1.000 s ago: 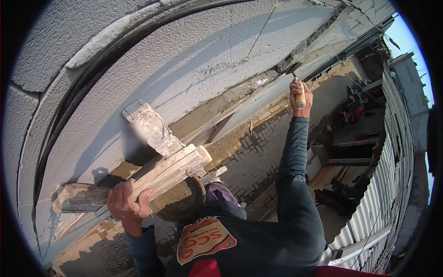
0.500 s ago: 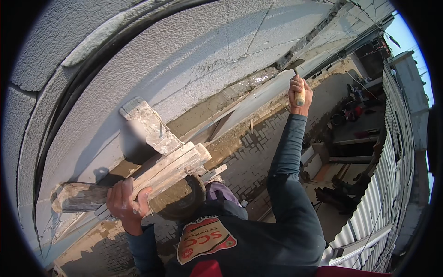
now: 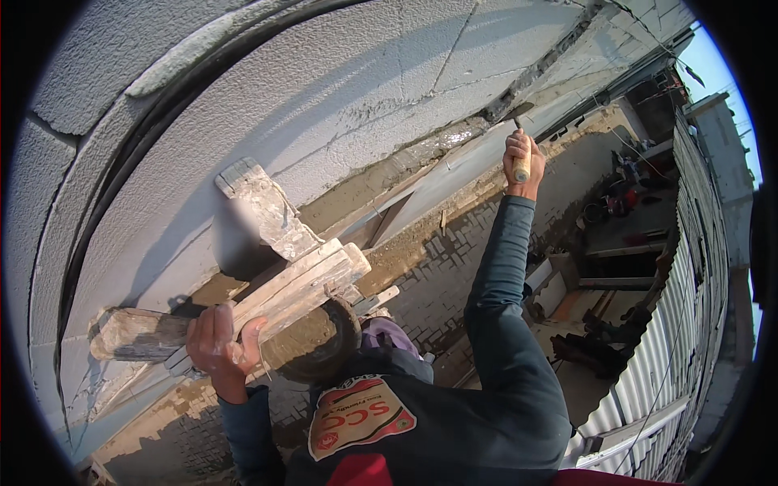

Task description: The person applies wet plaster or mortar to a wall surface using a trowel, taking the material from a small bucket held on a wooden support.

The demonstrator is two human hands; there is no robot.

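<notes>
At the upper right, my right hand [image 3: 519, 154] is wrapped round the wooden handle of a trowel [image 3: 522, 170]. Its dark blade meets the mortar-smeared ledge at the foot of the block wall. Lower left, my left hand [image 3: 220, 344] curls over the end of a bundle of rough wooden planks [image 3: 304, 283], fingers on top and thumb along the near side. Beside that hand, a black round bucket [image 3: 353, 334] holds wet brown mortar [image 3: 301, 338]. Grey mortar [image 3: 381, 180] lies in a long strip on the ledge between the planks and the trowel.
A pale block wall [image 3: 340, 97] with a black cable [image 3: 121, 174] rises along the left. Mortar-caked boards [image 3: 271, 212] jut toward it. Far below are brick paving [image 3: 446, 259], a corrugated metal sheet [image 3: 648, 364] and scattered lumber. Someone in purple cloth [image 3: 387, 336] shows partly beside the bucket.
My right hand and the trowel have shifted slightly left, and the blade shows at a different tilt. My left hand stays on the planks. The whole view has turned a little.
</notes>
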